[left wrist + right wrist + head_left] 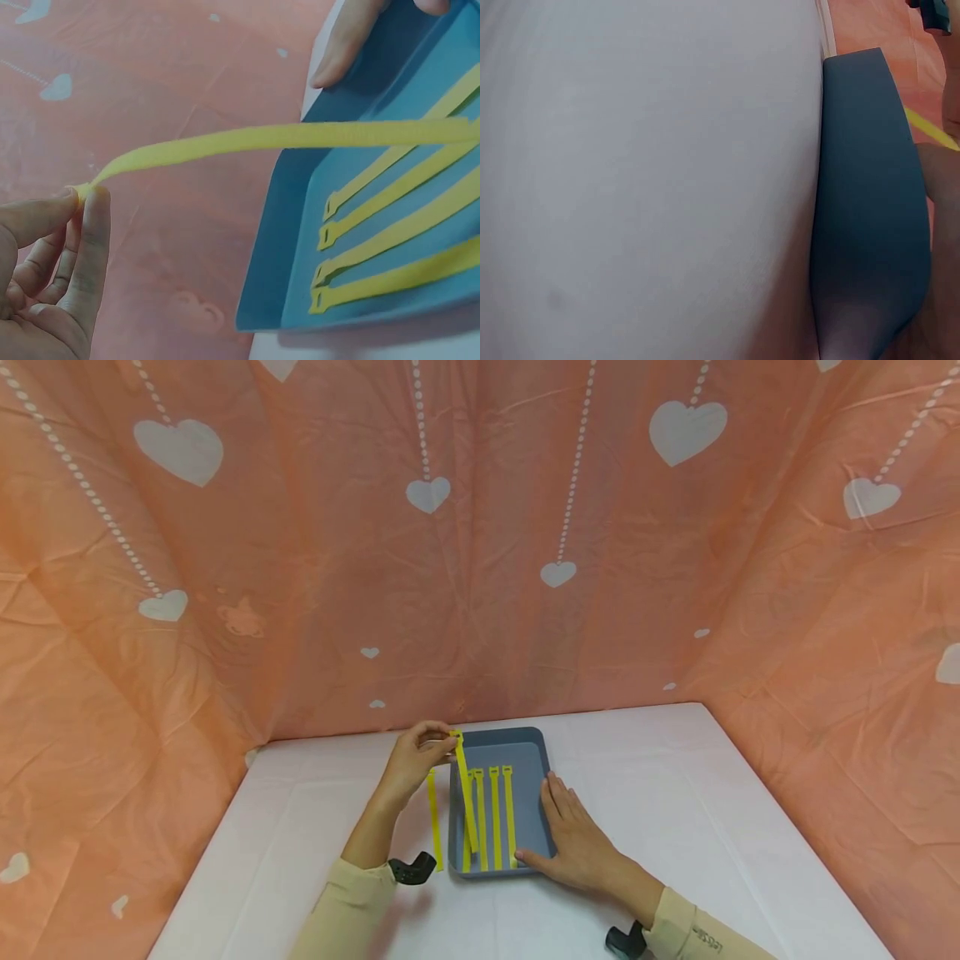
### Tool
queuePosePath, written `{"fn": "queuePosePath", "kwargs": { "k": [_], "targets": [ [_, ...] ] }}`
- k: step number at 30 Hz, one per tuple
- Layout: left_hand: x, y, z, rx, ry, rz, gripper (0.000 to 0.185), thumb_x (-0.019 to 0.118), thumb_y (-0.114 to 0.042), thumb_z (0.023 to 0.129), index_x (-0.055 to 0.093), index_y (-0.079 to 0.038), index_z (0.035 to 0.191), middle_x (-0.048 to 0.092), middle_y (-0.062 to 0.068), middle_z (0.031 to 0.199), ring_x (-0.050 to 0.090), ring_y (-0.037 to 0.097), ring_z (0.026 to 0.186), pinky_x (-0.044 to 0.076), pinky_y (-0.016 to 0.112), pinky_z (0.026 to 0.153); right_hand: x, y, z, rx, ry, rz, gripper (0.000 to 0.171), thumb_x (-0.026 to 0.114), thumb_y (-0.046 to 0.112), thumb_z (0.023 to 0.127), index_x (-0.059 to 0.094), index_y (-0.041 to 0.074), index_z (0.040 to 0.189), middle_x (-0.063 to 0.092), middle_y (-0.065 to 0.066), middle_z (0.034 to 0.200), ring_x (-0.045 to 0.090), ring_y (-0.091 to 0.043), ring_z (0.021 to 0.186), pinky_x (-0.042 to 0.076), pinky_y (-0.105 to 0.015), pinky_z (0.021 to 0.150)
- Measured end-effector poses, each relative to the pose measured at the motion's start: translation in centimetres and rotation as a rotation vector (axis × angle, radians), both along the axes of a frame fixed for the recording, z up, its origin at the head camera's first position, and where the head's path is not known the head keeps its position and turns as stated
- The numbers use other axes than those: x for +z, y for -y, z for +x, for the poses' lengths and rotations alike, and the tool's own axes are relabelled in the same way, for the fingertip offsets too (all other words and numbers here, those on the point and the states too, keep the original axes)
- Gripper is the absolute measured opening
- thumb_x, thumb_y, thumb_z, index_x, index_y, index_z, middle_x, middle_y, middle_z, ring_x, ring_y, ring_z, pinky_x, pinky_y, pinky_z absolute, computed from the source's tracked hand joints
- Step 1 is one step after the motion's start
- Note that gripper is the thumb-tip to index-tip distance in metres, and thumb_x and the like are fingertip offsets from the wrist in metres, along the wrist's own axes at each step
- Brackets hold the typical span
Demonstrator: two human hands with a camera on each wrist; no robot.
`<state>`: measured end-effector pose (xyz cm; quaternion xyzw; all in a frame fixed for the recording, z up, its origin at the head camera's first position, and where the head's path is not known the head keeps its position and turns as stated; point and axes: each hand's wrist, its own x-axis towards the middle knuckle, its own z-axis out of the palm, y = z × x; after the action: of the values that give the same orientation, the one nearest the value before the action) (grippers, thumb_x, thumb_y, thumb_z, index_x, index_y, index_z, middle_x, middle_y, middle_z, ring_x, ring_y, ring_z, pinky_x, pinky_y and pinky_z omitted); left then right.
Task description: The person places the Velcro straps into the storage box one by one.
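Observation:
My left hand pinches the slotted end of a yellow hook-and-loop cable tie between thumb and fingertips. In the left wrist view that held tie stretches from the fingertips over a blue-grey tray, its far end above the tray. Several like ties lie side by side lengthwise in the tray, slotted ends pointing away from me. My right hand rests against the tray's right side with fingers extended, its thumb at the near right corner. The right wrist view shows mostly the tray's outer wall.
Another yellow tie lies on the white tabletop, just left of the tray. A pink curtain with white hearts hangs behind the table and on both sides. A black camera sits on the left wrist, another on the right.

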<state>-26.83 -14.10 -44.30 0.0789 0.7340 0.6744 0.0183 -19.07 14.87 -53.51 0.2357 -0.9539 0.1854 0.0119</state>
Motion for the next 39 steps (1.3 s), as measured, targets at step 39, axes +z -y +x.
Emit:
{"fn": "queuePosePath", "kwargs": {
  "k": [39],
  "targets": [
    [-2.4, -6.6, -1.2, -0.147, 0.017, 0.031, 0.025, 0.07, -0.009, 0.106, 0.065, 0.003, 0.128, 0.07, 0.017, 0.115, 0.076, 0.022, 0.096, 0.06, 0.058, 0.1, -0.3, -0.1, -0.3, -0.003, -0.006, 0.004, 0.121, 0.06, 0.077, 0.096, 0.019, -0.012, 0.165, 0.011, -0.029, 0.176, 0.011, -0.038, 0.165, 0.016, -0.054, 0.133]
  ]
}}
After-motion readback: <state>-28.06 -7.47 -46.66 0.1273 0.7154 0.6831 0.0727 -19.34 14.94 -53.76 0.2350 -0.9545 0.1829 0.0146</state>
